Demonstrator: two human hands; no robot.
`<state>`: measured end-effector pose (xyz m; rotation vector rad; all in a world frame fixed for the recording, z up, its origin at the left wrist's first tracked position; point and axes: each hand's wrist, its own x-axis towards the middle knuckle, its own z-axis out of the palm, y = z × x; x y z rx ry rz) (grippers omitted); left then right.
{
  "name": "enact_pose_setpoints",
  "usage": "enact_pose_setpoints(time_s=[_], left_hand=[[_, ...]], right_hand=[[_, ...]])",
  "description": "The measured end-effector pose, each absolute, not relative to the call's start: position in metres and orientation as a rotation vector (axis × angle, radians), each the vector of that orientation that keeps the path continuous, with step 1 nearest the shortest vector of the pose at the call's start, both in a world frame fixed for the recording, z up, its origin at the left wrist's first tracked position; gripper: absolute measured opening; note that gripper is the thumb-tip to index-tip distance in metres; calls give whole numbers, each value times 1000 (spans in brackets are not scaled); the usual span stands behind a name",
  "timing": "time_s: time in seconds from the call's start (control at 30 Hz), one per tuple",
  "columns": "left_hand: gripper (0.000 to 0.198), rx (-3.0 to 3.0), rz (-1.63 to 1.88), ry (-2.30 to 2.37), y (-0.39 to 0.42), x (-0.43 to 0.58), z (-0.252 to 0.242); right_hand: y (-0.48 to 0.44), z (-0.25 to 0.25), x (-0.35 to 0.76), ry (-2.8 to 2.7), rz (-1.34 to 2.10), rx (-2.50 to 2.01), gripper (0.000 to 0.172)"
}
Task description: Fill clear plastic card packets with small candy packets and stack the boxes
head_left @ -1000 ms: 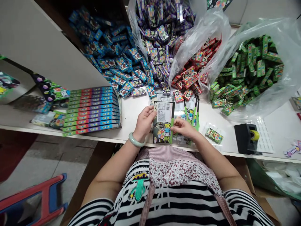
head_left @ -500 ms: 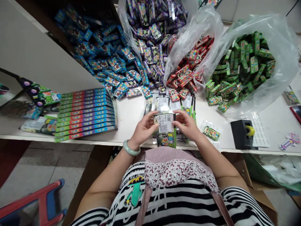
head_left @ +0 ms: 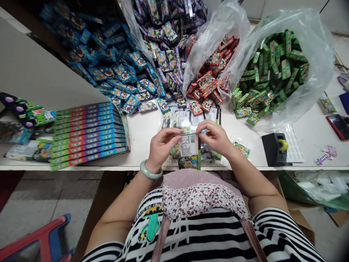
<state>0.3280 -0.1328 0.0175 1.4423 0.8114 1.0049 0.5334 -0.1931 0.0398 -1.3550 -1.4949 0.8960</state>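
— What is being held?

— A flat packet (head_left: 188, 151) with a white label on its upper part and green and black print below; it is hanging upright just above the near edge of the white table (head_left: 147, 133), right in front of the person's chest.

— And how are the hands sitting on it?

— The left hand (head_left: 163, 145) is pinching the packet's top left corner between thumb and fingers; the right hand (head_left: 215, 136) is pinching the top right corner the same way; both are closed on it, fingertips nearly meeting over the top edge; a pale green bangle (head_left: 149, 171) is circling the left wrist.

— What is lying under it?

— A fan of similar packets (head_left: 188, 118) is lying flat on the table just behind the held one; whether the held packet is touching them is hard to tell from this angle.

— Further out?

— A single small green box (head_left: 242, 149) is lying just right of the right hand; a black tape dispenser (head_left: 275, 149) is standing beyond it; a stack of long flat boxes (head_left: 89, 134) is sitting well to the left; at the back, heaps of small boxes are spreading side by side: blue boxes (head_left: 114, 62), purple boxes (head_left: 166, 43), red boxes (head_left: 212, 72), and green boxes (head_left: 272, 72) in a clear plastic bag (head_left: 319, 58).
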Motion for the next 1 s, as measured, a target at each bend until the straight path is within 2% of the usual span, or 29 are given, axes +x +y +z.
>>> enact_pose_setpoints(time_s=[0.13,0.37,0.63,0.9,1.0], left_hand=[[21,1467,995,830,-130,331,25],[23,1484,930,865,-121,332,33],[22,1538,780,572,-104,313,40],[15,1693,634,439,-102,304,41],[15,1660,701,462,-109,302,28]], right_hand=[[-191,47,531,-1521,943,-1383,14],[-179,52,528,-1444,1099,-1419,13],[-190,57,529,-1774,853,-1228,10],[-197,38,530,-1712,717,-1228,10],[-199,38,528,-1748,636,-1198,9]])
